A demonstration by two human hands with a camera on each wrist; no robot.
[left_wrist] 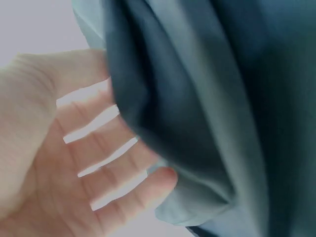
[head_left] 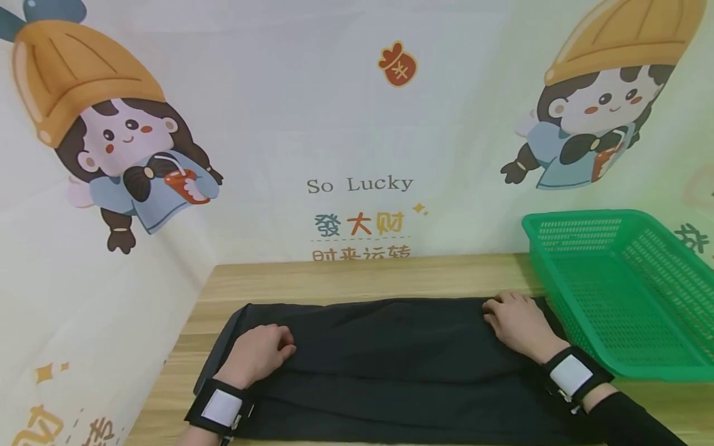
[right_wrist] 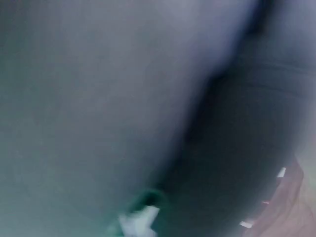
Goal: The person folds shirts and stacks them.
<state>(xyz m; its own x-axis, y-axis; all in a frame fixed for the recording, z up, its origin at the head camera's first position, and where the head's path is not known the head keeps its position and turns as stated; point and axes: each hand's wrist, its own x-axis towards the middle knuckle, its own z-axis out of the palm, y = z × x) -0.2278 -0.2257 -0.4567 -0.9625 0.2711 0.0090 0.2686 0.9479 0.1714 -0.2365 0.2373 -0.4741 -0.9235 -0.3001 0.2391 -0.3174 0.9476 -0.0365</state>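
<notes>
A black cloth (head_left: 379, 353) lies spread over the wooden table, with long creases across it and an edge turned over on the left. My left hand (head_left: 262, 350) rests on its left part, fingers loosely bent. In the left wrist view, the left hand (left_wrist: 84, 143) shows its palm with gaps between the fingers, and dark cloth folds (left_wrist: 168, 98) cover the fingertips. Near the far right corner, my right hand (head_left: 519, 322) touches the cloth with loosely bent fingers. The right wrist view is blurred; dark cloth (right_wrist: 98, 98) fills most of it, with part of the right hand (right_wrist: 284, 212) at lower right.
To the right stands a green plastic basket (head_left: 580, 297) with slotted walls, close beside my right wrist. Pale printed sheeting (head_left: 357, 124) with cartoon figures rises behind the table and along its left side. Bare wood (head_left: 362, 279) shows beyond the cloth.
</notes>
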